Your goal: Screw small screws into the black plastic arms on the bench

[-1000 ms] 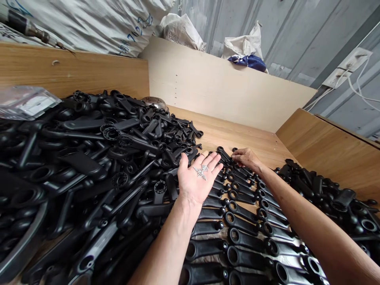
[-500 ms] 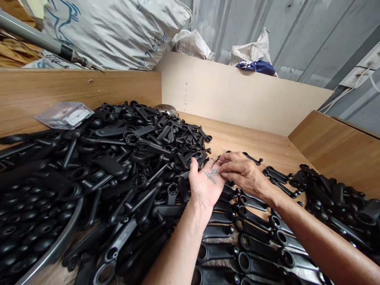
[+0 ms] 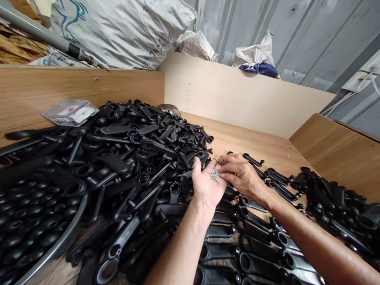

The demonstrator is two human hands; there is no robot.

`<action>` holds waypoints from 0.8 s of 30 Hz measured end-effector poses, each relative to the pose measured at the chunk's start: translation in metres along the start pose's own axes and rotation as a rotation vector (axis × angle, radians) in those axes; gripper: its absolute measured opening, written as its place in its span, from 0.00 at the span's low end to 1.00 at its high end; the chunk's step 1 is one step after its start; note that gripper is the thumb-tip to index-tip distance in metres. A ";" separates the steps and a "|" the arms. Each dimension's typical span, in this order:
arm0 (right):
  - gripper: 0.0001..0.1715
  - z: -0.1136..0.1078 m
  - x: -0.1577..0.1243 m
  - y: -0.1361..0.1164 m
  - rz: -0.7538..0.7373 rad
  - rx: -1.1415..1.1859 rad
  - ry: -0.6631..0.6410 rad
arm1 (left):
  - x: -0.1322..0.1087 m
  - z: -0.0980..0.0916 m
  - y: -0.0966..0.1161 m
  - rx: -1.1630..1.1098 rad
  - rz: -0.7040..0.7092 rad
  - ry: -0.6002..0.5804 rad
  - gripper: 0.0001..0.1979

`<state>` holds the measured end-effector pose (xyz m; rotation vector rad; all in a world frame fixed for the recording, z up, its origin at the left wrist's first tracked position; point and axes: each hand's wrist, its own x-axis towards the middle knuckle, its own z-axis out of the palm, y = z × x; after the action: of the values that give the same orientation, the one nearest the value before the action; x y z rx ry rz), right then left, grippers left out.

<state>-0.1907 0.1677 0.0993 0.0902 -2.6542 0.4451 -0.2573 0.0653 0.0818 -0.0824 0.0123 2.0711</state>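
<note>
My left hand (image 3: 206, 184) is held palm up, fingers extended, with several small silver metal screws (image 3: 213, 175) lying loose in the palm. Over its fingers, my right hand (image 3: 237, 170) has thumb and fingertips drawn together at the edge of the screws. Whether a screw is between those fingertips I cannot make out. Below both hands lie rows of black crank-shaped handles (image 3: 221, 251), each with a ring at one end. Left of my left hand is a large heap of similar black handles (image 3: 118, 158).
A metal-rimmed container of round black knobs (image 3: 26, 225) stands at the lower left. More black handles (image 3: 335, 198) pile up at the right. A clear plastic box (image 3: 71, 112) rests beside the heap. Wooden boards (image 3: 237, 95) wall the table, and a power tool (image 3: 74, 51) hangs upper left.
The view has shifted slightly, so everything sits a little further right. The right fingertips remain by the screws in the left palm, with little visible movement.
</note>
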 end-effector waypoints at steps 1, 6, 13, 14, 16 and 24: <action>0.08 0.000 0.000 -0.001 0.008 0.026 0.006 | 0.000 0.000 0.000 0.003 0.001 0.008 0.31; 0.10 -0.017 0.004 0.009 0.151 0.269 0.042 | 0.002 -0.002 0.001 0.029 0.038 0.071 0.33; 0.08 -0.025 -0.005 0.080 0.441 0.117 0.047 | 0.003 -0.004 0.005 0.083 0.071 0.107 0.37; 0.08 -0.022 -0.008 0.089 0.465 0.086 0.022 | 0.003 -0.004 0.005 0.090 0.071 0.109 0.37; 0.08 -0.015 -0.014 0.101 0.502 0.030 -0.029 | 0.003 -0.004 0.005 0.101 0.071 0.112 0.37; 0.08 -0.007 -0.015 0.111 0.630 -0.122 -0.122 | 0.003 -0.003 0.005 0.128 0.073 0.127 0.37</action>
<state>-0.1894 0.2746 0.0662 -0.7958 -2.7801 0.4772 -0.2633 0.0654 0.0781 -0.1366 0.2289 2.1295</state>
